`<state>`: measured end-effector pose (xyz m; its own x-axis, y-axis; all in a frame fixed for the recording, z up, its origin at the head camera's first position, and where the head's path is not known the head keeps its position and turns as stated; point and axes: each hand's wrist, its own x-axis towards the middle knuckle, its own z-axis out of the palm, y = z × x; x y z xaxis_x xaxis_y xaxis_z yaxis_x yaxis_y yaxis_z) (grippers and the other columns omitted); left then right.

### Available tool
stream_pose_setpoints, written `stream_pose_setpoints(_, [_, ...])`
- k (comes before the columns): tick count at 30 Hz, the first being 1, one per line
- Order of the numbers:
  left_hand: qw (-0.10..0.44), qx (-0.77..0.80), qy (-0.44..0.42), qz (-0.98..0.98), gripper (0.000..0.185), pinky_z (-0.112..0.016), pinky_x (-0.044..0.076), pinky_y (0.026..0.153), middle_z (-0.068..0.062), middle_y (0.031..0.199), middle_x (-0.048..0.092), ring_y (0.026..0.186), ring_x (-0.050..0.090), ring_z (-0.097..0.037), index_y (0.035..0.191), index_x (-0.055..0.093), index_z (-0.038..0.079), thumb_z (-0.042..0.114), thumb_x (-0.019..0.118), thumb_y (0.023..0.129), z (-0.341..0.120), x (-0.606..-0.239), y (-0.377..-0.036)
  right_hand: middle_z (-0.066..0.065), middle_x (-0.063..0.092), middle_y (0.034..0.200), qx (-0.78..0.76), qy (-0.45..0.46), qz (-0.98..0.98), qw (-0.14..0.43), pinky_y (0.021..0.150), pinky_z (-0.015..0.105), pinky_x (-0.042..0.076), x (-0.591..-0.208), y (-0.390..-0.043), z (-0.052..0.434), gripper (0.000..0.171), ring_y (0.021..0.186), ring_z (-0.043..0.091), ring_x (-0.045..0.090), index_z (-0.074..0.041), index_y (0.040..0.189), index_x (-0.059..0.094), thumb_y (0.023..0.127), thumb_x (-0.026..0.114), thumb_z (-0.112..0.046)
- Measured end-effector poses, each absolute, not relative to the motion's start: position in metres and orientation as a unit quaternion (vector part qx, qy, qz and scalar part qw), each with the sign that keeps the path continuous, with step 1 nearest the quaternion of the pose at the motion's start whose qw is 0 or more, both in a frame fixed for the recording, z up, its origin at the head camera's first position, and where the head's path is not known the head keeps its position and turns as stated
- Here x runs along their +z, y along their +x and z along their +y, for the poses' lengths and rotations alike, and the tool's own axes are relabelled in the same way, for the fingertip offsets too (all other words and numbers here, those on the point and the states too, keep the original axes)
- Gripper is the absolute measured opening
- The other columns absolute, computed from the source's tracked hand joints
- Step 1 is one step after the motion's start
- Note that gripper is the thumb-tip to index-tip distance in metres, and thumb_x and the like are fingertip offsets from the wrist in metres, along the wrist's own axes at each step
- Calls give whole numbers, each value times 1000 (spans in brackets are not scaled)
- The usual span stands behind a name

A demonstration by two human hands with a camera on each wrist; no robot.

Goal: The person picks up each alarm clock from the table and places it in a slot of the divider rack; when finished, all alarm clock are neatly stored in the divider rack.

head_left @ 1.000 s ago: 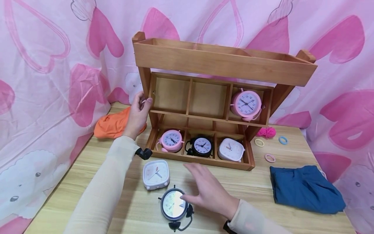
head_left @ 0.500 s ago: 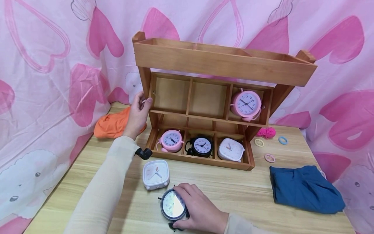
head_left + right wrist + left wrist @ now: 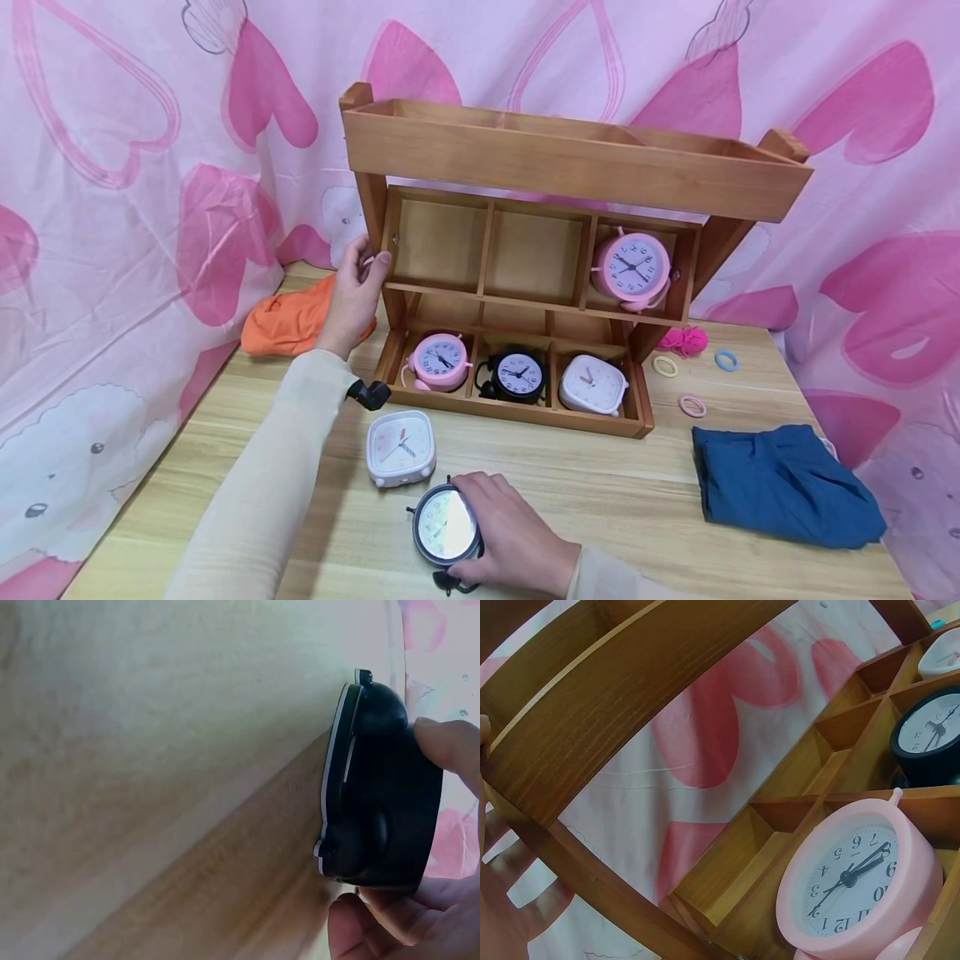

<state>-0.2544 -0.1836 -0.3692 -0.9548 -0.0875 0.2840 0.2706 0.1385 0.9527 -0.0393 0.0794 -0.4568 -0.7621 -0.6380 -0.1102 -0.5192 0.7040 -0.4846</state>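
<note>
One black clock (image 3: 432,527) gripped in my right hand (image 3: 517,533), face up, near a white clock (image 3: 401,447); my left hand (image 3: 352,296) grips one side of the wooden rack (image 3: 570,164).

Front round clock (image 3: 433,523): black, pale dial. Square clock (image 3: 401,446) nearest it: white. Rack (image 3: 577,167): brown wood. Surface (image 3: 600,471): pale, streaked wood grain. Curtain (image 3: 142,50): pale pink, darker pink hearts. Folded cloth (image 3: 783,492): dark blue. Bunched cloth (image 3: 285,321): orange.
</note>
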Motion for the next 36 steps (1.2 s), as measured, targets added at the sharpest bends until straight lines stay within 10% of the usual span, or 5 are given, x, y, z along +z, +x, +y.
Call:
stream_pose_setpoints(17, [139,-649,-59,-746,54,-38,35,118,-12,148,47,137,46,-24,149,35,13,35,51,103,-184,-370,-254,2,54,134,-280,-284,915,-63,101,41,51,-389,-59,113,101,122,15,49,-11,141,46,57,91,-44])
stream_pose_setpoints(36, [131,-651,-61,-745,55,-38,34,118,-12,149,45,138,45,-24,150,32,13,34,51,103,-184,-368,-252,17,50,138,-325,-225,894,-208,102,52,46,-294,-139,139,94,124,30,47,-2,142,43,65,92,-25])
